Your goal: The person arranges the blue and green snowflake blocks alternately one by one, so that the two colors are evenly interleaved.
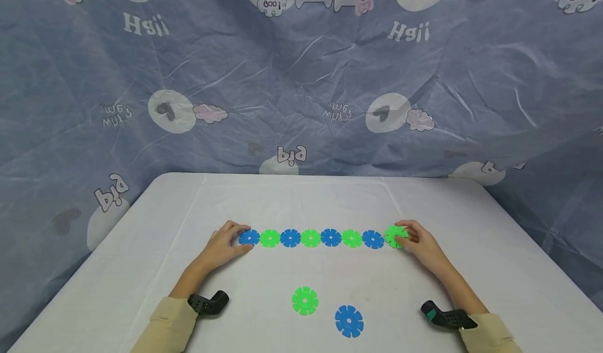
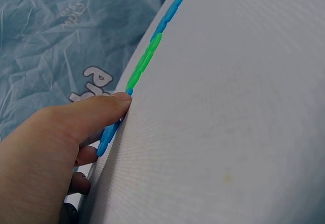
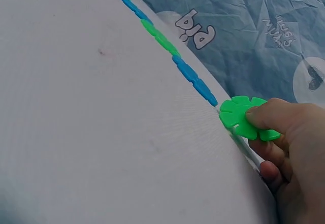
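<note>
A row of flat plastic flower-shaped discs, alternating blue and green, lies across the white table. At the row's left end my left hand [image 1: 222, 245] holds a blue disc [image 1: 249, 238] between thumb and fingers; the left wrist view shows the thumb [image 2: 109, 107] on its near edge. My right hand [image 1: 425, 245] pinches a green disc [image 1: 394, 236] at the right end. In the right wrist view that green disc [image 3: 241, 116] is tilted up from the table, beside the last blue disc [image 3: 194, 81] of the row. Its far edge is partly hidden by my fingers.
Nearer to me lie a loose green disc [image 1: 305, 301] and a loose blue disc [image 1: 349, 321], apart from the row. A white cover lies on the table [image 1: 264, 201]. Behind it hangs a blue printed cloth [image 1: 264, 80]. Black straps with devices sit on both wrists.
</note>
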A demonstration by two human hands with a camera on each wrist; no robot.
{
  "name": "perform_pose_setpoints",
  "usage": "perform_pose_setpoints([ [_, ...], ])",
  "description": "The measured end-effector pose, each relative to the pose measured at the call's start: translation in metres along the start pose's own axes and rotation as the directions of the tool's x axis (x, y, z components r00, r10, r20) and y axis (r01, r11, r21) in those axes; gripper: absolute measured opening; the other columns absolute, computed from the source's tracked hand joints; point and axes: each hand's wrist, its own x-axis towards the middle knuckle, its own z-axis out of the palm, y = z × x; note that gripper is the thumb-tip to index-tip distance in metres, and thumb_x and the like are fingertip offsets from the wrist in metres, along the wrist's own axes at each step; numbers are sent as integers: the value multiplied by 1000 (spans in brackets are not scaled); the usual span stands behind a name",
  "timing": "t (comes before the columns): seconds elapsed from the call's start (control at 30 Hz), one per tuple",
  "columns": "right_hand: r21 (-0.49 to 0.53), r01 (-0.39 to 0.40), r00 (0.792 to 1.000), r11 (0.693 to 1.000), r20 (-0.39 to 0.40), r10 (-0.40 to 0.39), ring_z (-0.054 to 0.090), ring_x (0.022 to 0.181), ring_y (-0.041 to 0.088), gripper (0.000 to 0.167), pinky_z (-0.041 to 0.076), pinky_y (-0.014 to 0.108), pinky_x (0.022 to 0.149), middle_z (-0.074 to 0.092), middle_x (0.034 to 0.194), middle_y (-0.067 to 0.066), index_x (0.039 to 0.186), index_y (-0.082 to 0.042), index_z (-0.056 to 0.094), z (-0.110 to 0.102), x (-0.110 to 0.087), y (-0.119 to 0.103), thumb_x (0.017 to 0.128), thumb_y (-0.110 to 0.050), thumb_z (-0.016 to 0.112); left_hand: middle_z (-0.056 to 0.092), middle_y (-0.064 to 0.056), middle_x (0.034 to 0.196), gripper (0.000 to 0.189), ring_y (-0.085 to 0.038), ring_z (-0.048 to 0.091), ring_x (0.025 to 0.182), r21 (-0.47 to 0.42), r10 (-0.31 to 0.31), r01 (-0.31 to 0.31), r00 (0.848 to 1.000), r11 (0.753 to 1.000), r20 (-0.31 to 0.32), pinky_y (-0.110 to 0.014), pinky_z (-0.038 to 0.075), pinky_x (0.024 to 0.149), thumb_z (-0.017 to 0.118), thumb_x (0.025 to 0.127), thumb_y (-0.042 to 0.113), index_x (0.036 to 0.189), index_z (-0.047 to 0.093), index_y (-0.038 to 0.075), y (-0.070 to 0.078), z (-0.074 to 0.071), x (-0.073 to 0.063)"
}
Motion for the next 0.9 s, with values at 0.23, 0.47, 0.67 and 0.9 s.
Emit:
perform_pose_setpoints([
  [0.23,-197,43,997,979,-49,-53,46,84,11,42,40,23,71,55,101,11,119,-4,52,3,1,4,86,-29,61,52,-6,109,51,-21,49,100,-2,11,-11,1000,1000,-4,-30,29,76,66,78,42,120,58,13,1,-1,-1],
  [0.47,-285,71,995,956,-49,-89,46,93,24,38,32,38,79,52,107,15,113,-3,58,4,0,7,85,-30,62,52,-5,108,51,-20,49,98,-3,7,-7,1000,1000,-4,-30,29,76,66,78,43,119,58,13,1,0,-1],
  [0.67,-325,68,995,943,-48,-88,47,94,27,36,23,44,79,53,108,15,115,-6,58,7,0,6,88,-31,57,52,-5,109,51,-20,49,100,-7,7,-7,1000,1000,1,-31,29,76,66,78,43,119,58,13,1,-1,-1],
  [0.9,-335,74,995,939,-41,-93,48,93,27,34,24,41,75,53,108,14,114,-8,59,7,-1,4,86,-27,59,52,-5,110,52,-20,48,100,-11,5,-5,1000,1000,3,-30,29,76,67,78,43,120,58,13,0,-1,-1],
])
